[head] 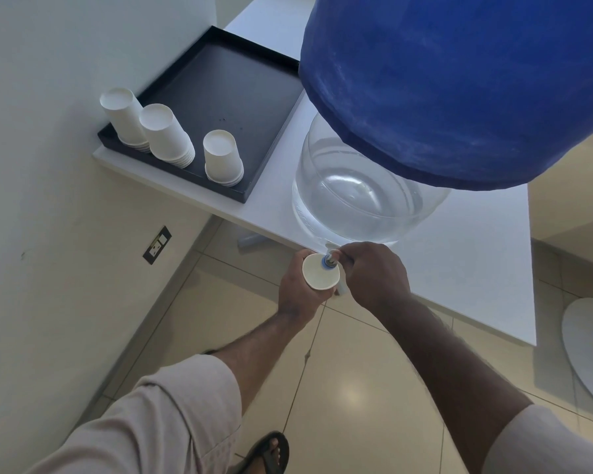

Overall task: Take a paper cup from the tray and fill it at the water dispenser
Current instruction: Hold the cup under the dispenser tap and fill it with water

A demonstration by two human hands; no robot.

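My left hand [297, 290] holds a white paper cup [320, 272] upright, its mouth right under the tap [332, 257] of the water dispenser [367, 193]. My right hand [374, 275] is closed around the tap's handle. The dispenser is a clear water-filled bottle under a blue cover [459, 87], standing at the front edge of the white table [476, 275]. The black tray [226, 87] sits to the left on the table and carries three stacks of upside-down paper cups [166, 136]. I cannot tell whether water is flowing.
A white wall stands close on the left with a switch and socket plate [157, 245]. Below is a tiled floor [339, 388], with my sandalled foot [267, 453] on it. A white rounded object [589, 350] lies on the floor at the right.
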